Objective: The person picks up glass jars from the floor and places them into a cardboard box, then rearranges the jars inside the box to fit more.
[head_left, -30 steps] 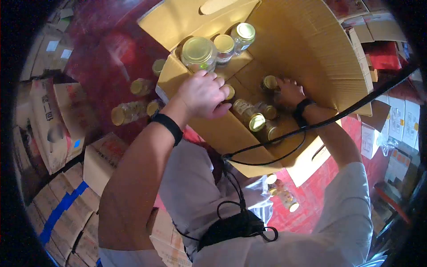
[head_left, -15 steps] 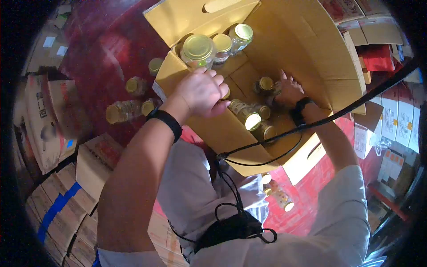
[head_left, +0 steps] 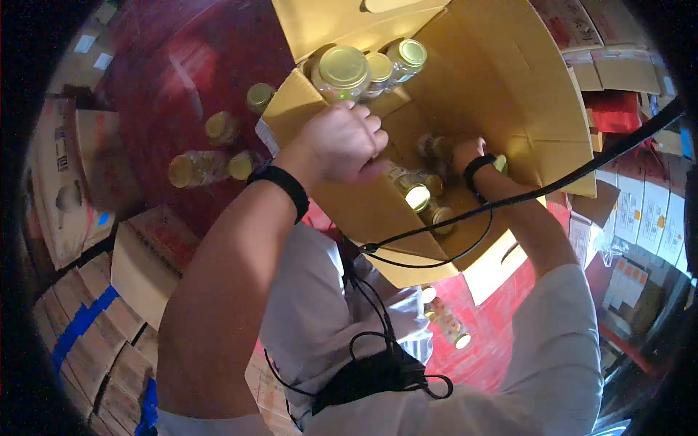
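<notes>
My left hand (head_left: 345, 140) is closed at the near-left wall of the open cardboard box (head_left: 400, 251), just below a large gold-lidded glass jar (head_left: 343, 73). What its curled fingers grip is hidden. Inside the box, my right hand (head_left: 470, 154) is bent at the wrist with its fingers curled; what they close on cannot be made out. A blurred jar (head_left: 434, 145) lies immediately left of it, and a gold lid (head_left: 500, 163) shows beside its wrist. Further jars (head_left: 416, 195) lie near the bottom of the box. Two smaller jars stand beside the large one.
Several gold-lidded jars (head_left: 196, 169) are on the red floor (head_left: 160, 87) left of the box, and others (head_left: 454, 330) lie below it. Cartons (head_left: 153, 265) are stacked at the left, more (head_left: 618, 69) at the right. A black cable (head_left: 574, 174) crosses over the box.
My right hand has gone from spread fingers to curled ones and shifted slightly down. The jar beside it has tilted or moved. The box and floor jars sit slightly differently in view.
</notes>
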Demonstrator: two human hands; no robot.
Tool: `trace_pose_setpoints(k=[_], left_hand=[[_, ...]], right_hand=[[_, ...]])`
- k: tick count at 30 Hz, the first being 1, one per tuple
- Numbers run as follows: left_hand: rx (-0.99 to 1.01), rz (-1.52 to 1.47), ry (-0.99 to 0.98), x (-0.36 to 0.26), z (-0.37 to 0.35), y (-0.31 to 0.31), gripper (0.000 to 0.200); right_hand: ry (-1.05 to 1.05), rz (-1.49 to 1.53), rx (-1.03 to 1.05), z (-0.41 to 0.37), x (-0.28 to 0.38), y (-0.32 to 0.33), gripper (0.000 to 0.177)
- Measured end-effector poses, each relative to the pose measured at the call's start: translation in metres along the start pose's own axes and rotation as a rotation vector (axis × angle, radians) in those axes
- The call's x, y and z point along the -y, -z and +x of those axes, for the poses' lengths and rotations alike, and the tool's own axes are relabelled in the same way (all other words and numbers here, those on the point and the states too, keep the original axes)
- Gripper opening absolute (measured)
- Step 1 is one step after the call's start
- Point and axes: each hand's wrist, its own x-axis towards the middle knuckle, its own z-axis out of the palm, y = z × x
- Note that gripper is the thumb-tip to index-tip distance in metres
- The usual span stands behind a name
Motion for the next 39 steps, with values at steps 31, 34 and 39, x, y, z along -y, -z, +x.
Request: trace_pose_setpoints(k=[31, 34, 39], left_hand=[[0.006, 0.068, 0.024, -0.004, 0.002, 0.008, 0.033], [0.055, 0.074, 0.041, -0.005, 0.002, 0.007, 0.034], [0.05, 0.046, 0.035, -0.004, 0.002, 0.006, 0.032]], right_hand=[[0.12, 0.783, 0.217, 0.002, -0.048, 0.004, 0.071], [0.22, 0.953, 0.166, 0.012, -0.058, -0.008, 0.074], [0.409, 1.106, 0.105, 0.021, -0.061, -0.018, 0.075]])
